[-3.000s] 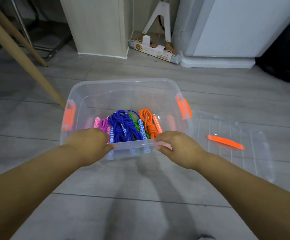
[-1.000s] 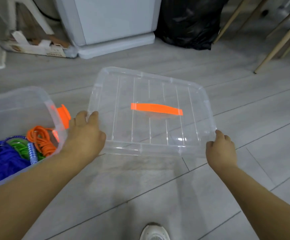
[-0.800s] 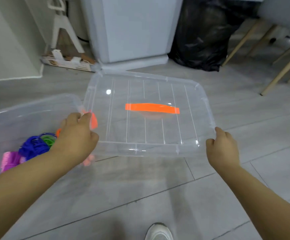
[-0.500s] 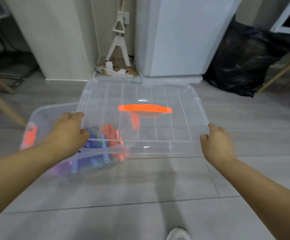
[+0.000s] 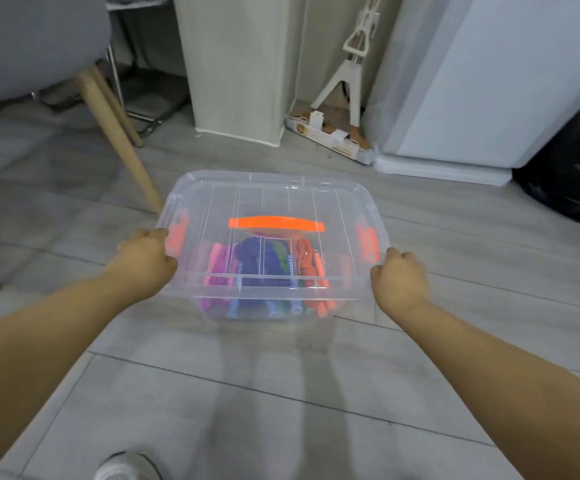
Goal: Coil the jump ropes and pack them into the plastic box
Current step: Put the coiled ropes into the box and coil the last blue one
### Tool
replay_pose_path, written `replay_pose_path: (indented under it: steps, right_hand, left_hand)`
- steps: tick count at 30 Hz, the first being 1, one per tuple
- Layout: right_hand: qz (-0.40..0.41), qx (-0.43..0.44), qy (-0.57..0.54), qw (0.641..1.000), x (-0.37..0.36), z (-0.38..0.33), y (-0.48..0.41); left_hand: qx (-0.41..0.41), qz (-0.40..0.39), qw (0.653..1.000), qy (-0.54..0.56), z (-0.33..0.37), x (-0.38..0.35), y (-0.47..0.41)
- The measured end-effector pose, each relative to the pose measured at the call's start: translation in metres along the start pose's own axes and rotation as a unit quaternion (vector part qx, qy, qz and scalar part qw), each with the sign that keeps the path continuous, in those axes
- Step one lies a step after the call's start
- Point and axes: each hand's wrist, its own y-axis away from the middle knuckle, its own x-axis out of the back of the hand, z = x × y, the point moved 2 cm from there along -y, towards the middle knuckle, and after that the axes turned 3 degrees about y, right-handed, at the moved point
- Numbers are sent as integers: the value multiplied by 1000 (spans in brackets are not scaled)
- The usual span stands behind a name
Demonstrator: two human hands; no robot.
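Left hand (image 5: 146,258) and right hand (image 5: 401,278) clamp the lid (image 5: 274,199) by its side edges.
Grey floor tiles (image 5: 247,393) lie under my shoe (image 5: 126,467); the lid now sits over the plastic box (image 5: 268,311) of coiled jump ropes (image 5: 257,261), no longer off to its right; chair legs (image 5: 122,147) and white cabinet (image 5: 489,81) stand beyond.

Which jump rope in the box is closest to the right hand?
The orange rope, at the right end of the row under the clear lid, nearest the right hand. The green rope, blue rope and pink rope lie farther toward the left hand.
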Motion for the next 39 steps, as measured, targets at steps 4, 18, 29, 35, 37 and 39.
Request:
replay_pose_path:
  steps: [4, 18, 29, 35, 37, 39]
  right_hand:
    - [-6, -12, -13, 1000, -21, -8, -14]
    - [-71, 9, 23, 997, -55, 6, -36]
    - [-56, -20, -8, 998, -41, 11, -54]
    - [-71, -47, -37, 996, -52, 2, -84]
    - [-86, -52, -62, 993, -62, 1, -89]
    - [-106, -62, -94, 988, -70, 1, -92]
  left_hand:
    - [5, -14, 1000, 8, -9, -10, -14]
    - [-30, -58, 997, -48, -25, -45, -42]
    - [1, -16, 1000, 11, -33, -34, -62]
    - [51, -20, 998, 0, -34, -44, -82]
    - [66, -27, 997, 31, -34, -50, -88]
    - [62, -29, 996, 53, -33, -54, -93]
